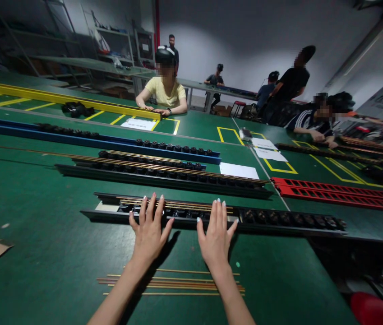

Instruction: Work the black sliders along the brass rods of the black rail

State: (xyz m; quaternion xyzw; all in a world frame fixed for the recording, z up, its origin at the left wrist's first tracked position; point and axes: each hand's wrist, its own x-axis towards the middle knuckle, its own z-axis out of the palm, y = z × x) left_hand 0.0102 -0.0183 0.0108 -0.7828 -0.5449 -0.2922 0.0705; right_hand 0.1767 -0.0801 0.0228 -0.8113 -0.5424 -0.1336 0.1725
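The left hand (148,234) and the right hand (214,237) are held palm down, forearms slanted inward from the near side of the tabletop (59,257) and fingers directed toward its far edge. The left fingers are fanned apart; on the right, the three middle fingers are set close together, with thumb and little finger spread. Both grips are wide open and closed on nothing; the fingertips are laid over thin brass-coloured rods (184,206), though how firmly they are pressed cannot be told. These rods are carried lengthwise in a black channel (110,217), whose right end is placed near the corner where the tabletop's right edge begins. Round black pieces (284,218) are seated along its right part. Loose rods (181,285) are laid toward the near edge, passed over by both forearms. Room for moving is offered by the strip of tabletop between channel and loose rods, and by the stretch toward the left edge. On the far side, movement is bounded by a second black channel (164,179) with a blue channel (120,146) beyond it; toward the right edge, red frames (333,193) are set down. A white sheet (239,171) is placed beside the second channel, and a poster (380,101) is seen at the right; no writing can be read with certainty on either
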